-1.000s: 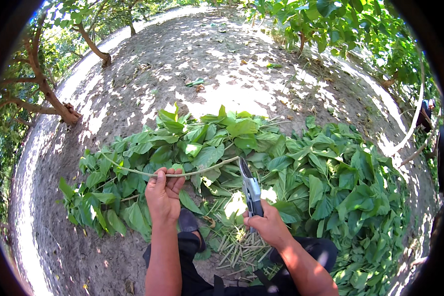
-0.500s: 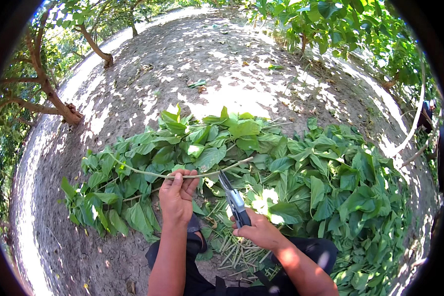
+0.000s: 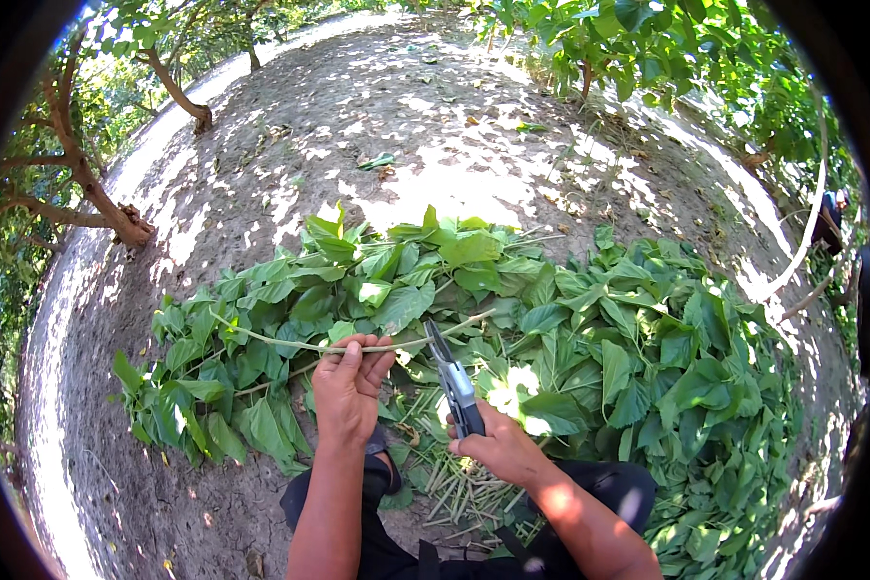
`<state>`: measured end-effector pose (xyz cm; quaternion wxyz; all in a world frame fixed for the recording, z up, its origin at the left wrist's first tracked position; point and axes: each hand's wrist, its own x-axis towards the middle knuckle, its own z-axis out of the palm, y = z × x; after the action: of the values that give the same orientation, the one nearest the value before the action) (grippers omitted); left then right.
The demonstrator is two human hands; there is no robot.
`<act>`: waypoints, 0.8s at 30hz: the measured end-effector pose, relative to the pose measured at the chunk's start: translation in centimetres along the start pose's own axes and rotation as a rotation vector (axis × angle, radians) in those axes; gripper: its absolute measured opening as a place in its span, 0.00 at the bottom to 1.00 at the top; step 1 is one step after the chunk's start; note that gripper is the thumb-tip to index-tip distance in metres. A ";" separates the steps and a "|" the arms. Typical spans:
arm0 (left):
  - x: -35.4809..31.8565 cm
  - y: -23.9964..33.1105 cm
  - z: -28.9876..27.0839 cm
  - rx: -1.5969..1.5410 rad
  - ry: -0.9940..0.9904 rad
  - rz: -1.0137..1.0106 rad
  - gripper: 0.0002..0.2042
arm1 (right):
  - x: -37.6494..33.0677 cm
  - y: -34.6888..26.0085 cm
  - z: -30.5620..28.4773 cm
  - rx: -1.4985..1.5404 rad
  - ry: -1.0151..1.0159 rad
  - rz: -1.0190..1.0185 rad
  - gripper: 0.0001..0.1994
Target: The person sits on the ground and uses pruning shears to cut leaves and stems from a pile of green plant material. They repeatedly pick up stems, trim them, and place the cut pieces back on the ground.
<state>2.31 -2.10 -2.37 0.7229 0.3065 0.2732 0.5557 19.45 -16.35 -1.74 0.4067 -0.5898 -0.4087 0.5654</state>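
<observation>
My left hand (image 3: pixel 350 387) pinches a long, thin, leafless green stem (image 3: pixel 285 342), which stretches to both sides of the fingers. In my right hand (image 3: pixel 498 443) is a pair of pruning shears (image 3: pixel 457 384) with dark blades and a grey body. The blades meet the stem a little to the right of my left fingers; whether they are parted around it is too small to tell. Below the shears, short cut stem pieces (image 3: pixel 462 495) lie in a loose heap between my legs. Leafy green branches (image 3: pixel 411 304) are spread just beyond my hands.
A big pile of leafy cuttings (image 3: pixel 691 387) covers the ground at the right. Tree trunks (image 3: pixel 106 198) rise at the far left, and a leafy bush (image 3: pixel 648 48) stands at the far right. Dry soil (image 3: pixel 358 106) lies dappled with sunlight.
Both hands, the stem and the shears stay nearly in place. The whole view has shifted slightly, and the shears sit a little further left on the stem.
</observation>
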 end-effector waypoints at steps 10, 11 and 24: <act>0.0 -0.1 -0.1 0.016 -0.027 -0.025 0.07 | 0.3 0.8 -0.2 0.033 0.017 -0.034 0.21; 0.0 -0.1 -0.2 0.017 -0.025 -0.031 0.07 | 0.3 0.9 -0.1 0.022 0.022 -0.042 0.20; 0.7 2.3 -1.5 0.013 0.116 0.020 0.09 | -0.3 0.4 -0.2 -0.014 0.110 -0.022 0.26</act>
<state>-0.06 -0.78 -1.69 0.6982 0.2812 0.3151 0.5781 19.66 -16.73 -2.04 0.4307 -0.6182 -0.3959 0.5250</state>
